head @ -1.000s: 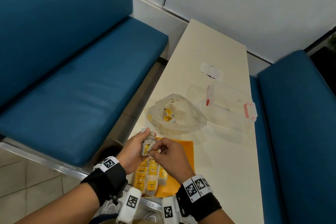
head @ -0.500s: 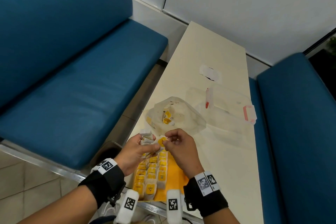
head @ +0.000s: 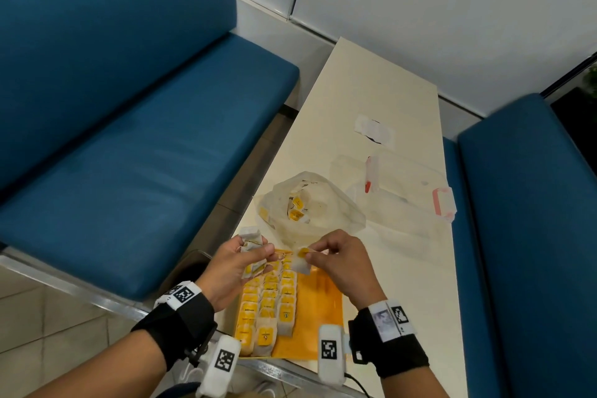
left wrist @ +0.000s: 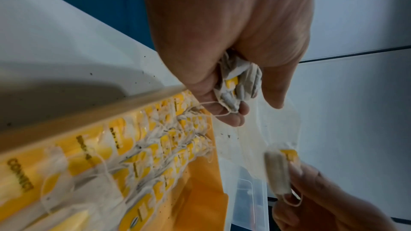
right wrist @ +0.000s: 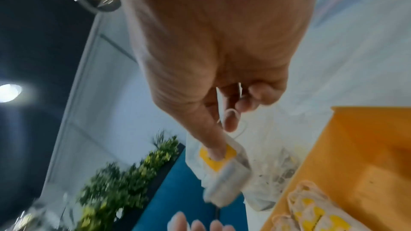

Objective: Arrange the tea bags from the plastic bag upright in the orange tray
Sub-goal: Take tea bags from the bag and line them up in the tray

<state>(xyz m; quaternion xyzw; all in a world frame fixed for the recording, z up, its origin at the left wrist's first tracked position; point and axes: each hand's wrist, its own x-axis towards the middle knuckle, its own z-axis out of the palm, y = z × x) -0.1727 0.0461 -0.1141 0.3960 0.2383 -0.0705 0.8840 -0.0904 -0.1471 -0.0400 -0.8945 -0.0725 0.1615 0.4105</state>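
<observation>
The orange tray (head: 319, 310) lies at the table's near edge, its left part filled with rows of upright tea bags (head: 268, 304) with yellow tags. Just beyond it sits the crumpled clear plastic bag (head: 310, 207), a few tea bags still inside. My left hand (head: 248, 255) grips a bunch of tea bags (left wrist: 238, 85) over the tray's far left corner. My right hand (head: 326, 252) pinches a single tea bag (head: 300, 260) by its top, hanging over the tray's far end (right wrist: 224, 169).
A clear lidded container (head: 400, 191) with red latches stands past the plastic bag. A white slip of paper (head: 374, 129) lies further back. Blue benches (head: 129, 145) flank the narrow cream table (head: 403, 284) on both sides.
Both hands rose and moved away from me toward the tray's far end. The right hand has pulled one tea bag away from the left hand's bunch.
</observation>
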